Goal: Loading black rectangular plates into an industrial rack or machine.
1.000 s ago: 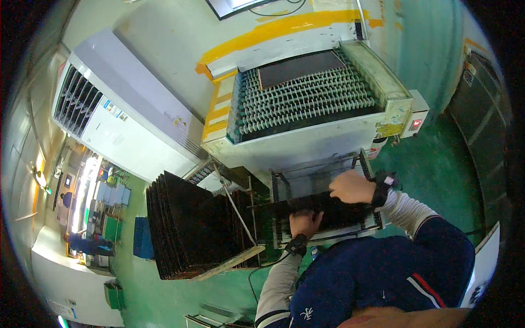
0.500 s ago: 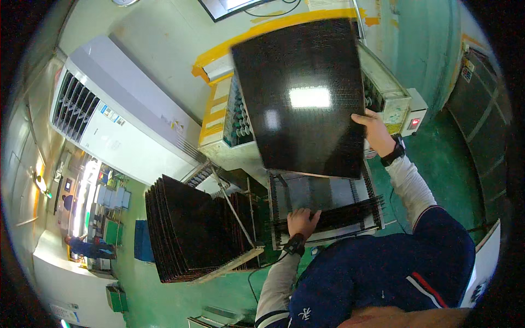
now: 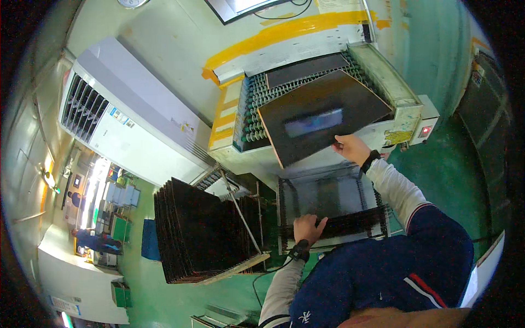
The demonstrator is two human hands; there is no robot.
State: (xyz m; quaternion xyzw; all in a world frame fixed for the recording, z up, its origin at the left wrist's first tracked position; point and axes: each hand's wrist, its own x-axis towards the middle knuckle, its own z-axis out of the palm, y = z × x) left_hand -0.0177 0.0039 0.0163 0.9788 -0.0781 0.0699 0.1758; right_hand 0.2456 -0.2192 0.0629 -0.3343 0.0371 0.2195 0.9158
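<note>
My right hand (image 3: 353, 148) pinches the near edge of a thin dark panel (image 3: 322, 98) with a glossy top and light edges. The panel lies slanted over the green roller bed (image 3: 254, 104) of a conveyor machine, its near left corner jutting past the machine's front. Farther back on the rollers is a second dark panel (image 3: 309, 70). My left hand (image 3: 310, 229) rests with thumb apart at the left end of several dark panels (image 3: 350, 223) standing on edge in a low rack (image 3: 281, 199) before me. Its fingertips are partly hidden.
At left stands a rack packed with upright dark panels (image 3: 199, 229), its metal bar (image 3: 240, 210) slanting alongside. Behind it is a tall white air conditioner (image 3: 136, 126). A control box (image 3: 427, 131) with a red light sits at the machine's right end. Someone stands far left.
The raised panel has come down from upright to a slanted lie over the rollers, turning as my right hand moved lower. The second panel on the rollers now shows. My left hand stays on the rack.
</note>
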